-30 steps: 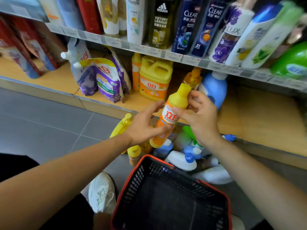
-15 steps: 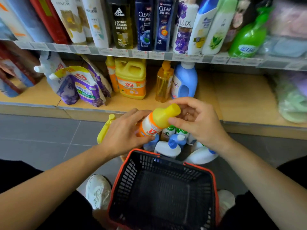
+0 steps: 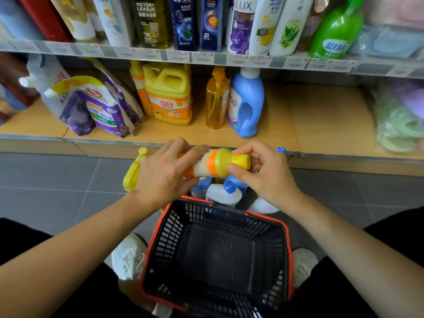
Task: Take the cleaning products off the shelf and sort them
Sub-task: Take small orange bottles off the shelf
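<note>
**A:** What have I got in front of me?

**B:** From my feed, both hands are on one orange-and-yellow bottle (image 3: pixel 214 165), held sideways in the air above the far rim of the basket (image 3: pixel 158 228). The left hand (image 3: pixel 164 172) is clamped around the bottle's body, fingers wrapped over the top. The right hand (image 3: pixel 263 171) is closed on the yellow cap end, thumb and fingertips pinching it.

**A:** And the basket?

**B:** Black mesh with an orange rim, standing on the grey tiled floor (image 3: pixel 57 180) between my two white shoes (image 3: pixel 128 258). I see nothing lying inside it.

**A:** Where are the other products?

**B:** Several lie on the floor just beyond the basket, under my hands: a white bottle with a blue cap (image 3: pixel 226 193), more blue and white ones partly hidden, and a yellow bottle (image 3: pixel 132 173) sticking out to the left behind my left hand. On the lower shelf (image 3: pixel 321 115) stand a yellow jug (image 3: pixel 168 95) with an orange label, a slim orange bottle (image 3: pixel 140 88) just to its left, an amber pump bottle (image 3: pixel 216 102) and a blue detergent bottle (image 3: pixel 246 104) touching it on the right. Purple-and-white refill pouches (image 3: pixel 91 104) lean at the left end.

**A:** And higher up?

**B:** The upper shelf (image 3: pixel 206 57) carries a row of shampoo bottles (image 3: pixel 241 24) and, toward the right, a green bottle (image 3: pixel 336 31). Price tags line its front edge; I cannot read them.
</note>
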`<state>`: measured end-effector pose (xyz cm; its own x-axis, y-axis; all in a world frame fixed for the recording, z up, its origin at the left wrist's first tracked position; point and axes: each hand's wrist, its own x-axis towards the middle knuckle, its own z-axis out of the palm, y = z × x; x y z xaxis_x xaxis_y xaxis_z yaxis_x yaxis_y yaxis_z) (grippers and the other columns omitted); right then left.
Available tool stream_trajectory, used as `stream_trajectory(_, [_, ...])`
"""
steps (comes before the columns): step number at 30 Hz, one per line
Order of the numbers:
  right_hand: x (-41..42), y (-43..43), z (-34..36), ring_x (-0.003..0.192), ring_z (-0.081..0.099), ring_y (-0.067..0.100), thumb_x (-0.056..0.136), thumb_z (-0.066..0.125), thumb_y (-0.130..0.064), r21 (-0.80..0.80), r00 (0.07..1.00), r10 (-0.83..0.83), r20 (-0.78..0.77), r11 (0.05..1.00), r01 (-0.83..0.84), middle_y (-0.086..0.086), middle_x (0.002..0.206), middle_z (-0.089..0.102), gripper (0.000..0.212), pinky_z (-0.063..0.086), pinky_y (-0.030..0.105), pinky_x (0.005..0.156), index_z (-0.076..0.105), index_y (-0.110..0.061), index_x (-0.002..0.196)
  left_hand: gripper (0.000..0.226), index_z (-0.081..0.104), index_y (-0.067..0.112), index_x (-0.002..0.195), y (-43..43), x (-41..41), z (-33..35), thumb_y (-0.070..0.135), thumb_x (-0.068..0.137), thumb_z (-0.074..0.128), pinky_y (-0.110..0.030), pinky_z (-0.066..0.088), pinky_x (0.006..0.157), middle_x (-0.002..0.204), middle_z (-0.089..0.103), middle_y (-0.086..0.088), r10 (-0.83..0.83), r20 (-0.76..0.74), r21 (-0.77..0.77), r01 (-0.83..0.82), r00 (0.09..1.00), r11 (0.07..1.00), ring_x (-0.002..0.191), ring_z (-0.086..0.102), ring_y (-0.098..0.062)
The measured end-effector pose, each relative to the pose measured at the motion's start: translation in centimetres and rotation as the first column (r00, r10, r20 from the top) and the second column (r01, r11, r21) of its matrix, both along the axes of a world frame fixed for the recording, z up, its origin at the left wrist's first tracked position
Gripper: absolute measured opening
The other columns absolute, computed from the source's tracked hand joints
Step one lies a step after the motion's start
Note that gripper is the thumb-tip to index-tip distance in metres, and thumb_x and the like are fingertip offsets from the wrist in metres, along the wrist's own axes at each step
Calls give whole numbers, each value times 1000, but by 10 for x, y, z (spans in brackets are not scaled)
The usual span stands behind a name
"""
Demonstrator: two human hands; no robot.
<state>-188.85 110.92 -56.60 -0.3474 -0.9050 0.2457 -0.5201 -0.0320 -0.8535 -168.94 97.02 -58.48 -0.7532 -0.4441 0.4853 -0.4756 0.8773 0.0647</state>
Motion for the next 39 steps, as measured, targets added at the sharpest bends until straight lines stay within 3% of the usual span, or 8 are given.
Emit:
stream_trajectory(7, [-3,-10,-5,43,42,7,92,72,-19,12,918,-97,386,995,100,3,50,49,20,34,14,44,62,-2,87,67,62,26,133,2,-1,1,44,72,82,-23,24,48,96,59,-2,-40,11,-80,40,999,996,80,58,-23])
stream_trajectory(16, [-6,-16,-7,45,43,9,93,61,-38,27,966,-114,231,994,110,5,49,46,29,34,22,45,64,-11,82,71,62,43,131,2,-4,0,57,63,81,-31,49,55,94,62,10,-116,-3,250,113,993,962,83,68,-19])
stream_trajectory(20, [-10,-14,2,58,56,6,98,63,-28,28,990,8,143,1000,-12,-6,67,59,9,44,21,53,67,-27,106,66,66,43,125,-6,-7,3,54,64,89,-42,52,70,92,66,9,-218,-52,611,204,975,765,85,64,-14])
stream_trajectory(23, [-13,-12,9,82,59,35,97,63,-23,55,993,112,37,992,-114,18,93,61,24,52,44,68,62,-19,121,56,69,44,117,-16,-7,3,35,67,94,-39,54,78,96,70,6,-290,-173,789,308,941,531,90,67,-16])
stream_trajectory(27, [-15,-10,15,68,52,33,92,67,-21,40,990,129,-55,991,-127,22,78,56,15,43,40,59,65,-12,104,53,70,34,121,-16,-5,2,31,72,90,-37,57,87,110,73,7,-362,-217,876,344,907,337,102,69,-18])
stream_trajectory(30, [-13,-12,13,56,42,21,91,65,-19,44,999,53,6,998,-53,24,63,52,15,34,31,54,66,-5,86,58,68,30,126,-11,-7,0,31,73,91,-45,56,85,109,72,4,-384,-190,865,339,904,371,100,68,-20])
stream_trajectory(35, [-15,-19,9,56,35,12,94,61,-12,131,989,-133,73,984,122,21,57,42,31,29,29,54,56,2,66,67,61,42,131,-3,-8,1,60,68,79,-43,53,70,98,64,8,-293,25,590,222,956,776,89,62,-14])
stream_trajectory(39, [-18,-19,7,55,34,13,97,60,-18,165,982,-125,143,981,101,10,57,35,33,28,29,55,60,5,74,74,57,39,129,-3,-7,-3,64,64,81,-42,57,73,105,68,12,-222,-1,629,173,975,758,90,66,-11])
